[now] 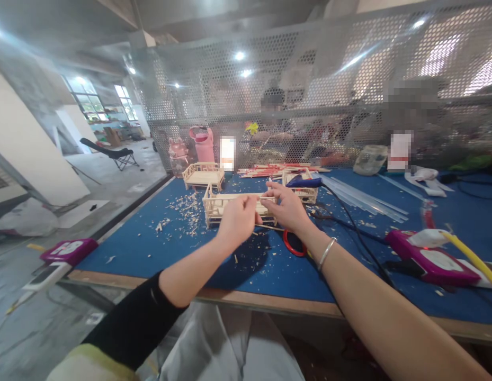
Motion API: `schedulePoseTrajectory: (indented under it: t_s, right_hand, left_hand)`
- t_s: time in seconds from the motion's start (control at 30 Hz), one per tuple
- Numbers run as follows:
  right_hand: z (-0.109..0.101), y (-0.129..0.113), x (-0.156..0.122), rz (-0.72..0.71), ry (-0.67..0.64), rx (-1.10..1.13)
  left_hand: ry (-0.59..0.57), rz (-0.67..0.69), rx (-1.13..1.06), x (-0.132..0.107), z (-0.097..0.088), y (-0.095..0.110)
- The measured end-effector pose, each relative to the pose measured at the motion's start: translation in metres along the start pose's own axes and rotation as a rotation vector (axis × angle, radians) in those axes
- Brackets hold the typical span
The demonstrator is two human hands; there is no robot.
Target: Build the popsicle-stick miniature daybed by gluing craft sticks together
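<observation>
My left hand and my right hand meet over a small pale wooden frame model that stands on the blue table top. Both hands are closed in a pinch on a thin wooden stick that runs between them in front of the model. A silver bangle sits on my right wrist. A red ring lies on the table just under my right wrist.
Wood shavings litter the table. A finished small wooden bench, another frame model, a blue glue gun with black cord, clear glue sticks and a purple tool lie around. Perforated mesh backs the table; people sit behind it.
</observation>
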State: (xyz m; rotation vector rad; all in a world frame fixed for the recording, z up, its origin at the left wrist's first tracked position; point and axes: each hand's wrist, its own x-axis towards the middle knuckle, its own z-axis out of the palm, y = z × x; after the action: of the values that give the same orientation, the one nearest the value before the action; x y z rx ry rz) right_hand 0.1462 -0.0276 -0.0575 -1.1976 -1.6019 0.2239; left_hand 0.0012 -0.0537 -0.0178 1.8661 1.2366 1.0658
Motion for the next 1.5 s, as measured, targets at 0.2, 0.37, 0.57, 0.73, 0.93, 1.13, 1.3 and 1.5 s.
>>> schedulePoseTrajectory:
  t_s: [0.2,0.37,0.57,0.73,0.93,1.13,1.3,1.5]
  right_hand:
    - [-0.003,-0.002,0.000,0.010,-0.021,0.001]
    - [-0.002,-0.001,-0.001,0.017,-0.026,0.025]
    - [-0.011,0.004,0.002,0.035,0.069,0.204]
    - [-0.023,0.004,0.005,0.155,0.367,0.282]
    - [-0.019,0.010,0.007,0.190,0.400,0.274]
    - [-0.017,0.013,0.005,0.183,0.273,0.196]
    - [-0.013,0.008,0.001,0.094,0.110,0.040]
    - [-0.011,0.000,-0.004,0.129,0.005,0.006]
  left_hand:
    - [-0.092,-0.165,0.021,-0.006,0.026,-0.013]
    - [-0.075,-0.145,-0.114,0.008,0.036,-0.017]
    - [-0.091,-0.147,-0.240,0.016,0.042,-0.033]
    - [-0.089,-0.139,-0.234,0.019,0.042,-0.037]
    - [-0.075,-0.099,-0.201,0.017,0.040,-0.034]
    - [-0.063,-0.069,-0.127,0.017,0.039,-0.035]
    - [-0.074,-0.078,-0.107,0.017,0.039,-0.034]
    - [-0.105,-0.096,-0.147,0.017,0.036,-0.038]
